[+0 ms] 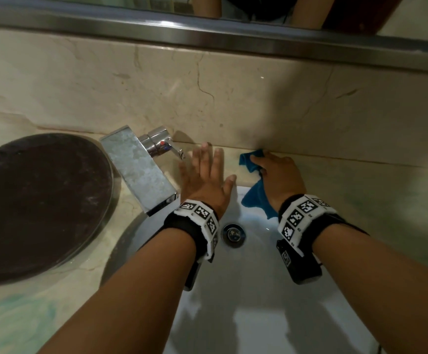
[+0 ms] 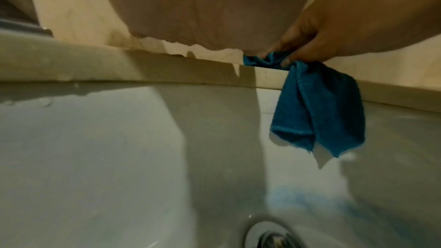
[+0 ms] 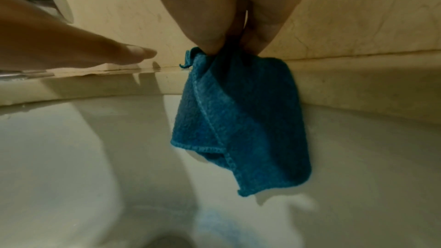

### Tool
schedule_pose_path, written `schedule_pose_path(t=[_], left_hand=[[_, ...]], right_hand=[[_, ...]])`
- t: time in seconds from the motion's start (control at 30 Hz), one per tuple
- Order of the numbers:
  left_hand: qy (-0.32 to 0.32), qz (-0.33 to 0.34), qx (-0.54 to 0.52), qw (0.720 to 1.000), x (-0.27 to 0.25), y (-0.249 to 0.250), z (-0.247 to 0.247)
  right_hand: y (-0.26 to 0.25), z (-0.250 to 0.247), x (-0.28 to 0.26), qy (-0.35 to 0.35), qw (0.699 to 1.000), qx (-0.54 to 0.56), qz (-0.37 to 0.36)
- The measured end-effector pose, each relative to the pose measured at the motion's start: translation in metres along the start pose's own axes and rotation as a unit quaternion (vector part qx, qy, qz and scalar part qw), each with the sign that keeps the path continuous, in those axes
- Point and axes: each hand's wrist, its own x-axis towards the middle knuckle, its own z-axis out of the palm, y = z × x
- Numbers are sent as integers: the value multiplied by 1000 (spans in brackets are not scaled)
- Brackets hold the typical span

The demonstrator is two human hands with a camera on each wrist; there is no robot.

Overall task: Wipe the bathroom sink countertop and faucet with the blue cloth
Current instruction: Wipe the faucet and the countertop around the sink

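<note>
My right hand [image 1: 275, 172] grips the blue cloth [image 1: 255, 198] on the narrow strip of beige countertop [image 1: 361, 180] behind the white sink [image 1: 259, 290]. The cloth [image 3: 241, 120] is bunched under the fingers at the wall joint, and its loose end [image 2: 317, 108] hangs over the rim into the basin. My left hand [image 1: 205, 172] lies flat with straight, spread fingers on the countertop, between the cloth and the chrome faucet [image 1: 141, 167]. The faucet's lever handle [image 1: 166, 146] points toward my left hand.
A large round dark disc [image 1: 36, 208] lies on the counter left of the faucet. A marble backsplash [image 1: 207, 93] rises directly behind both hands, with a metal mirror frame [image 1: 207, 34] above. The sink drain [image 1: 234, 233] sits between my wrists.
</note>
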Motion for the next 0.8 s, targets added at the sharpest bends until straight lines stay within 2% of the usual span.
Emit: schedule_pose_path(t=[0.33,0.5,0.6,0.7,0.8], left_hand=[[-5,-15,1,1000,15,-4,14],[-13,-15,3,1000,17,-6,13],[-15,-11,15,1000,17,-6,14],[-4,-15,10,1000,16,-5,15],[2,-18,-2,1000,16,-4,15]], right_hand=[[-7,-4,1,27,999,23,-13],[-44,1,12,72,984,147,-71],[-54,9,19,70,975,198,-68],[-47,11,15,57,990,92,-88],[-38,7,7,62,994,61,-69]])
